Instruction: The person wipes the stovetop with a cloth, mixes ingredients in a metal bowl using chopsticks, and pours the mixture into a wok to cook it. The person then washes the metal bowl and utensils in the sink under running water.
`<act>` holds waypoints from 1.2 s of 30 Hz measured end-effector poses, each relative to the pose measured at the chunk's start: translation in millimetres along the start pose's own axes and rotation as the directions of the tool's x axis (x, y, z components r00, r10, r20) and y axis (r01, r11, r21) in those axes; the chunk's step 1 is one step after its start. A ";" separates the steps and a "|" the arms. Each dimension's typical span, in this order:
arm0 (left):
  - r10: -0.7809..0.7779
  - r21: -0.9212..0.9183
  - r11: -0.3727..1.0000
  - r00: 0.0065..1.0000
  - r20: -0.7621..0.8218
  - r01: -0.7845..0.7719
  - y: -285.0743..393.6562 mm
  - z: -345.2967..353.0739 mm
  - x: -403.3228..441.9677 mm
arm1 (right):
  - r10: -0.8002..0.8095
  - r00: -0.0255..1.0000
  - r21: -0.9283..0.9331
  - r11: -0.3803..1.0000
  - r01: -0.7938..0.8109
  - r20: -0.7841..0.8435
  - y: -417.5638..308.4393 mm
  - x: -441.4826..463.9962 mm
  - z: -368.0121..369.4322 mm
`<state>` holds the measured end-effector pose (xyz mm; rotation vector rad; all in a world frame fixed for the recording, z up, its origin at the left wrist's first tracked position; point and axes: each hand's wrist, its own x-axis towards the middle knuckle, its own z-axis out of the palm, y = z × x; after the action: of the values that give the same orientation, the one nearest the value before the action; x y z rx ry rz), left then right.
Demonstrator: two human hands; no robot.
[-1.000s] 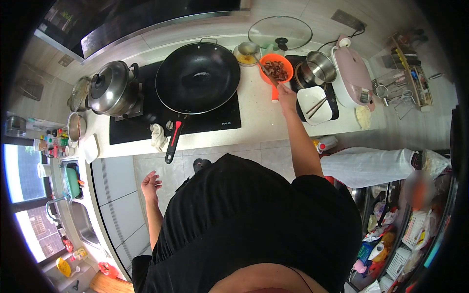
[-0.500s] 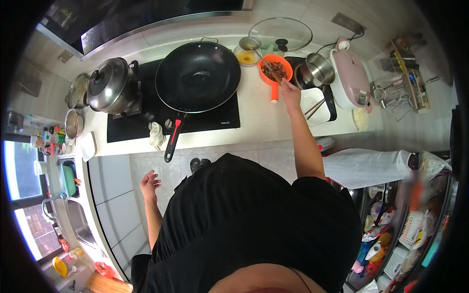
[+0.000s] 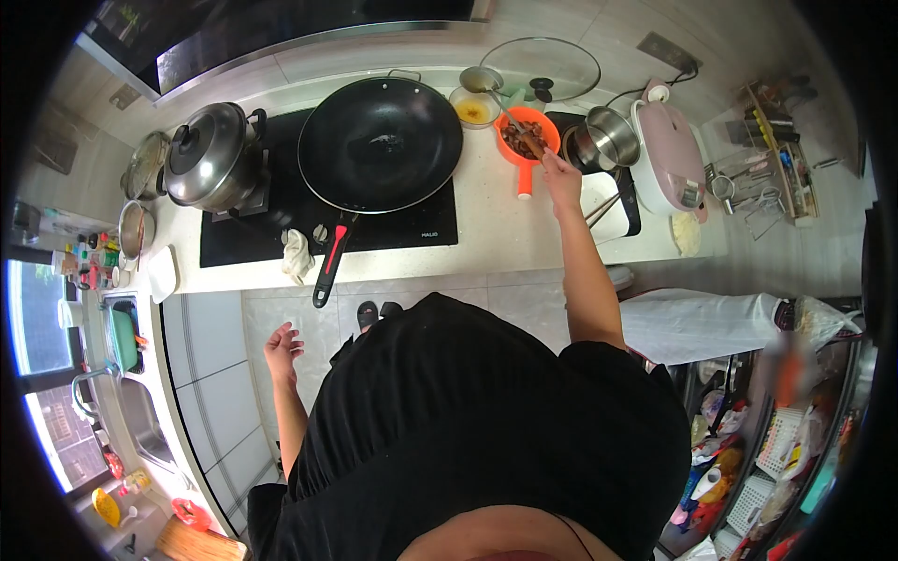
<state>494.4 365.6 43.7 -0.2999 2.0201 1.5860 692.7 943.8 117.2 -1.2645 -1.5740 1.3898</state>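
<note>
My right hand (image 3: pixel 562 179) is closed round the brown wooden handle of a metal ladle (image 3: pixel 480 80). The ladle's bowl hangs over a glass bowl (image 3: pixel 475 110) with yellow liquid in it, and its handle crosses an orange colander (image 3: pixel 525 186) holding brown pieces of food (image 3: pixel 529 134). Left of these, a large black wok (image 3: pixel 374 154) sits on the cooktop, with a little liquid shining at its centre. My left hand (image 3: pixel 283 349) hangs over the floor below the counter, fingers apart and holding nothing.
A lidded steel pot (image 3: pixel 213 159) stands left of the wok. A glass lid (image 3: pixel 571 70) leans behind the colander. To the right are a small saucepan (image 3: pixel 608 138), a white dish (image 3: pixel 606 208) with chopsticks and a pink rice cooker (image 3: pixel 672 150). A cloth (image 3: pixel 296 254) lies by the wok handle (image 3: pixel 334 266).
The ladle's bowl has risen slightly above the glass bowl, showing more yellow liquid. My right hand has shifted slightly right. The whole view has shifted a little.
</note>
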 end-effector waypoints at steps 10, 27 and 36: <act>0.002 -0.035 0.999 1.000 0.006 -0.002 -2.6 -2.2 4.8 | -0.009 0.999 0.026 1.000 0.008 0.036 -25.8 -9.3 -3.0; -0.021 -0.083 0.996 1.000 -0.017 0.020 -22.8 -21.5 6.2 | 0.030 0.980 -0.070 0.997 -0.017 0.195 -43.3 -70.4 24.4; -0.022 -0.091 0.996 0.999 -0.033 0.019 -21.7 -41.4 8.4 | 0.002 0.959 -0.250 0.966 0.072 0.284 6.7 -88.2 55.4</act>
<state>486.5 321.7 27.6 -0.3822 1.9671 1.6735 669.3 842.5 109.1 -1.2174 -2.0175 1.4260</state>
